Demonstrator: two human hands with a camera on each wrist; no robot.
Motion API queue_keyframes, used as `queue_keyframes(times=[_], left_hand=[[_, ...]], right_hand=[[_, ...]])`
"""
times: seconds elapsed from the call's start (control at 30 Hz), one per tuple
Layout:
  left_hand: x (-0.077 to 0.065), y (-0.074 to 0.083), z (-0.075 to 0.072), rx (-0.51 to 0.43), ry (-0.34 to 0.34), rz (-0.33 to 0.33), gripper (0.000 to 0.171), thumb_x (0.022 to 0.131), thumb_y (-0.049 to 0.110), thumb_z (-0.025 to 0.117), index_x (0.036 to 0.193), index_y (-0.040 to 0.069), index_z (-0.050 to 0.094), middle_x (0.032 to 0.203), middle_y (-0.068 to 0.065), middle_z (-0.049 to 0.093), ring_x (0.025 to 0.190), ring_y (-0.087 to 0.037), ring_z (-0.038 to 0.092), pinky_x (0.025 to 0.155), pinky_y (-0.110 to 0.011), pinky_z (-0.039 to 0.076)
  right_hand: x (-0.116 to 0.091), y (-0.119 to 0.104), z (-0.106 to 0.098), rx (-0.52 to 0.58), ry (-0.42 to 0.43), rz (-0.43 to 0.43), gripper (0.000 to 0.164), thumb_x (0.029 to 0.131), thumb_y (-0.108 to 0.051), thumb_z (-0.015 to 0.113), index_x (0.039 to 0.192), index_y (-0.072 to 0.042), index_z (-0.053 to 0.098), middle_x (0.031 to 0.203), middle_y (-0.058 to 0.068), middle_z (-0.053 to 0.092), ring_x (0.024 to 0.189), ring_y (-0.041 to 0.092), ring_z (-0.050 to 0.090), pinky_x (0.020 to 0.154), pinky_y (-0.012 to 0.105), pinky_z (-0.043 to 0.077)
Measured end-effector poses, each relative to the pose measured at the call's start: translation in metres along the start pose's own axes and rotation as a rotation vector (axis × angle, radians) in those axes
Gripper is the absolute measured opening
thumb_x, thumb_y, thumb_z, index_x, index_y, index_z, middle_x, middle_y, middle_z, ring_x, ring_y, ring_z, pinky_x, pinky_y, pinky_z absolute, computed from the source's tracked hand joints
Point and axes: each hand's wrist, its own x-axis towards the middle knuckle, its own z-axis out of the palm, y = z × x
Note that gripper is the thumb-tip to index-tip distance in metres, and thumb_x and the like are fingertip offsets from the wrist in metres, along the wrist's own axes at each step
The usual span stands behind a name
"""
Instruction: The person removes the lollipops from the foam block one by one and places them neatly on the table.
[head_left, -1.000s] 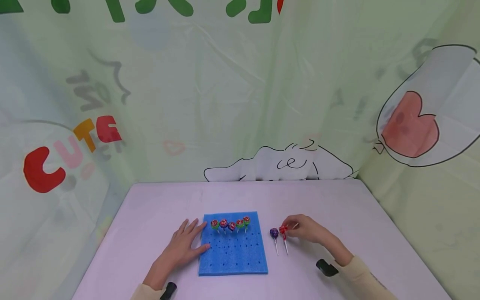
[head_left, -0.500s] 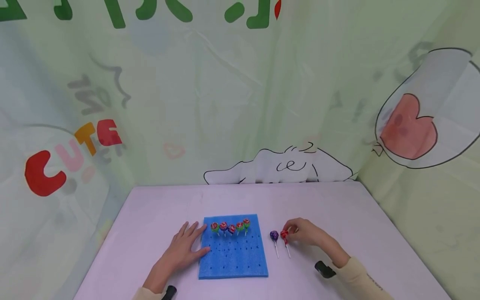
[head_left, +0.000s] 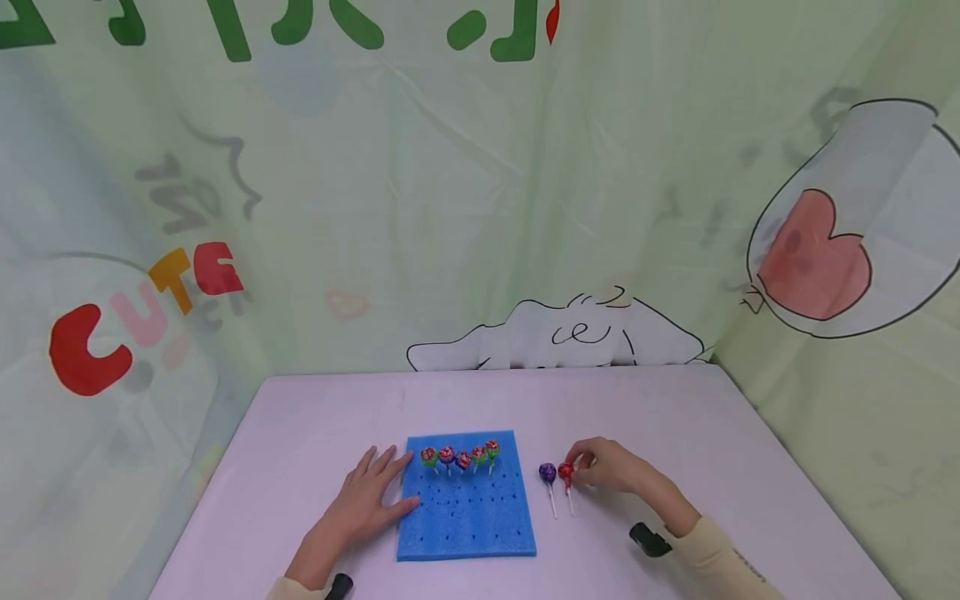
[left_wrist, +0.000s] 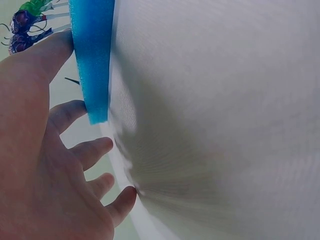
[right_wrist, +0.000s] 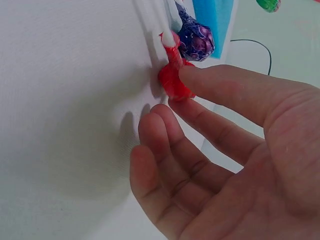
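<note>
My right hand (head_left: 611, 467) pinches the wrapped head of a red lollipop (right_wrist: 172, 80) between thumb and index finger, while its other fingers curl loosely. The lollipop's white stick points toward the near side of the table. Just left of it lies a purple lollipop (head_left: 547, 472) on the tabletop, its stick pointing the same way. My left hand (head_left: 367, 496) rests with fingers spread at the left edge of a blue foam board (head_left: 465, 533); the thumb and index finger touch the board. Several lollipops (head_left: 463, 460) stand in a row in the board's far part.
Rows of small holes dot the board in front of the standing lollipops. A pale tabletop (head_left: 330, 408) lies under everything. Behind and at both sides hangs a printed curtain (head_left: 465, 208). A dark wrist device (head_left: 649, 540) sits by the right sleeve.
The red lollipop's stick has swung slightly in my right fingers, and a white stick seen beside them a second ago no longer shows. The left hand and board keep their places.
</note>
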Motion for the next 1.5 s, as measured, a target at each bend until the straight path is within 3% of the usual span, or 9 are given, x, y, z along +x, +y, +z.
queue_keyframes(times=[0.47,0.7,0.9,1.17,1.5], left_hand=[[-0.001,0.001,-0.002,-0.010,-0.001,-0.002,0.082,0.086,0.069,0.062,0.154,0.028,0.042,0.163,-0.011,0.034,0.154,-0.045,0.016,0.117,-0.073,0.018],[0.002,-0.003,-0.003,0.009,0.012,0.009,0.081,0.086,0.070,0.062,0.154,0.029,0.042,0.163,-0.011,0.034,0.154,-0.045,0.017,0.116,-0.073,0.020],[0.001,-0.003,-0.001,0.003,-0.005,0.002,0.082,0.086,0.071,0.061,0.154,0.029,0.042,0.163,-0.012,0.034,0.154,-0.045,0.016,0.116,-0.074,0.019],[0.000,-0.001,-0.002,-0.001,0.002,0.000,0.081,0.087,0.070,0.061,0.154,0.028,0.042,0.163,-0.011,0.035,0.154,-0.044,0.016,0.117,-0.073,0.019],[0.001,-0.002,-0.001,0.004,-0.014,0.014,0.082,0.087,0.072,0.059,0.154,0.027,0.043,0.162,-0.013,0.035,0.153,-0.046,0.017,0.116,-0.073,0.021]], right_hand=[[0.000,-0.001,-0.005,-0.018,0.006,-0.009,0.025,0.087,-0.010,0.075,0.111,-0.005,0.068,0.091,0.004,0.063,0.080,0.017,0.056,0.068,0.032,0.053],[0.004,-0.009,-0.012,-0.016,0.046,-0.049,0.038,0.088,-0.019,0.077,0.120,-0.003,0.065,0.111,0.013,0.067,0.100,0.028,0.062,0.082,0.044,0.059],[0.004,-0.014,-0.008,-0.019,0.094,-0.100,0.050,0.090,-0.023,0.076,0.132,-0.003,0.058,0.129,0.020,0.062,0.120,0.041,0.057,0.094,0.054,0.055],[0.002,-0.027,0.001,-0.015,0.220,-0.189,0.061,0.091,-0.027,0.074,0.143,-0.006,0.050,0.142,0.019,0.054,0.131,0.041,0.051,0.102,0.057,0.051],[0.000,-0.046,0.012,0.027,0.230,-0.251,0.062,0.093,-0.029,0.073,0.146,-0.009,0.048,0.145,0.016,0.052,0.135,0.040,0.049,0.102,0.057,0.051]])
